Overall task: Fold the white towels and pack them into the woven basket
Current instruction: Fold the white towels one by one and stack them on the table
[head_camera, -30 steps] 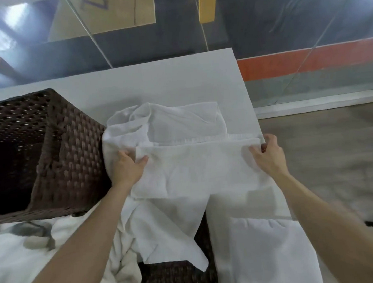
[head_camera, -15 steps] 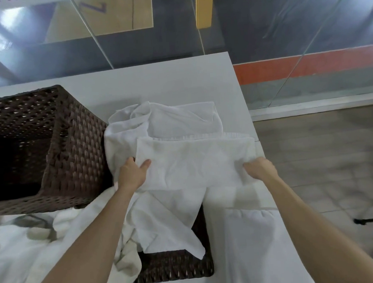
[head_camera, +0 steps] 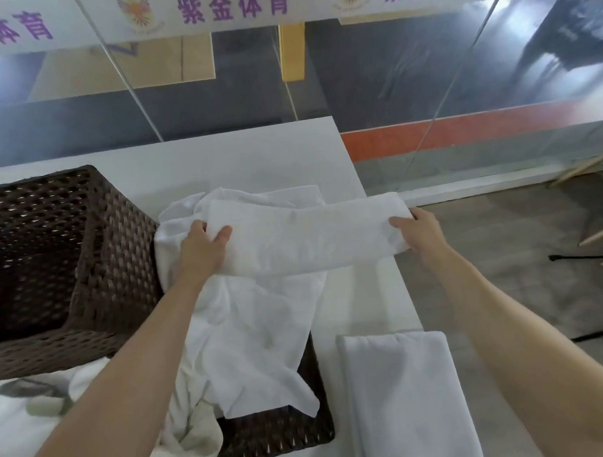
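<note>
A white towel [head_camera: 310, 234], folded into a long band, is held across the white table [head_camera: 241, 155]. My left hand [head_camera: 201, 250] grips its left end, thumb on top. My right hand [head_camera: 421, 231] grips its right end at the table's right edge. Beneath the band lies a heap of loose white towels [head_camera: 256, 327], draping down over a low dark woven basket [head_camera: 281, 436] near me. A taller dark woven basket [head_camera: 97, 258] stands open at the left, its inside dark. A folded white towel [head_camera: 407, 396] lies at the front right.
More crumpled white cloth [head_camera: 28, 409] lies at the near left in front of the tall basket. The table's right edge drops to a grey floor [head_camera: 524, 287]. A glass wall [head_camera: 390, 86] rises behind the table. Wooden legs [head_camera: 601, 232] show at far right.
The towel held by both hands has been folded once more into a narrower band and lifted slightly away from me. The view has tilted up, showing more of the glass wall.
</note>
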Tool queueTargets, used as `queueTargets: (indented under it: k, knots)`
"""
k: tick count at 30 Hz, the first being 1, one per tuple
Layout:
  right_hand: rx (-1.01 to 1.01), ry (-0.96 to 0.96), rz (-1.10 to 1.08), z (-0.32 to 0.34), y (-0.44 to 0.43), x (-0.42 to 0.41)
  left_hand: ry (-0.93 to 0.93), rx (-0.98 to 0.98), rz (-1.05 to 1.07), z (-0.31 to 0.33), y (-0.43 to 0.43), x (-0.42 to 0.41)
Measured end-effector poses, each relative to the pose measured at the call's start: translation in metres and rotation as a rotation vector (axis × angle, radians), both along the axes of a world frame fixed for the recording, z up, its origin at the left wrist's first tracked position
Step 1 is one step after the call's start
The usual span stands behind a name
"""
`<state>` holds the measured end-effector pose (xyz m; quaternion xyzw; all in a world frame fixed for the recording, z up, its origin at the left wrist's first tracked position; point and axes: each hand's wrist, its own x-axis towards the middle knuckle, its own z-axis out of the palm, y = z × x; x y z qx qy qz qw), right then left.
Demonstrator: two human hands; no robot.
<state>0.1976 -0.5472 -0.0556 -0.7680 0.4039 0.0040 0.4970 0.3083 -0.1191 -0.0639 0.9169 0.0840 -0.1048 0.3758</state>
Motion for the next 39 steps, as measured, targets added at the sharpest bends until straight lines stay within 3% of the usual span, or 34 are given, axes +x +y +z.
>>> queueTargets:
  k: [2, 5, 8, 11, 13, 15, 22, 26, 30, 33, 36, 39]
  knots:
    - [-0.054, 0.006, 0.001, -0.004, -0.01, -0.01, -0.014, -0.012, 0.036, 0.0, -0.006, -0.005]
    - [-0.107, 0.173, 0.071, -0.04, -0.017, -0.028, 0.078, 0.047, 0.039, -0.023, -0.013, -0.027]
    - [-0.224, 0.395, 0.276, -0.084, -0.009, -0.051, 0.072, 0.278, -0.036, -0.065, -0.015, -0.055]
    - [-0.427, 0.164, 0.36, -0.111, 0.007, -0.065, -0.168, 0.567, -0.22, -0.098, -0.032, -0.074]
    - [-0.573, -0.051, 0.453, -0.123, 0.012, -0.059, -0.317, 0.556, -0.381, -0.111, -0.053, -0.072]
    - [-0.692, -0.152, 0.501, -0.127, 0.008, -0.036, -0.363, 0.502, -0.471, -0.117, -0.069, -0.055]
    - [-0.748, 0.068, 0.783, -0.136, -0.03, 0.04, -0.149, 0.552, -0.54, -0.117, -0.065, 0.024]
    - [-0.76, 0.016, 0.912, -0.129, -0.047, 0.059, -0.131, 0.515, -0.59, -0.112, -0.057, 0.041]
    - [-0.672, 0.013, 0.823, -0.121, -0.047, 0.071, -0.13, 0.489, -0.532, -0.11, -0.057, 0.041]
    - [-0.808, 0.153, 0.69, -0.122, -0.035, 0.07, -0.213, 0.57, -0.482, -0.115, -0.066, 0.035]
    - [-0.98, -0.02, 0.6, -0.112, 0.007, 0.053, -0.402, 0.573, -0.392, -0.117, -0.089, 0.013]
    - [-0.943, -0.202, 0.831, -0.113, 0.063, 0.032, -0.444, 0.479, -0.521, -0.124, -0.112, -0.027]
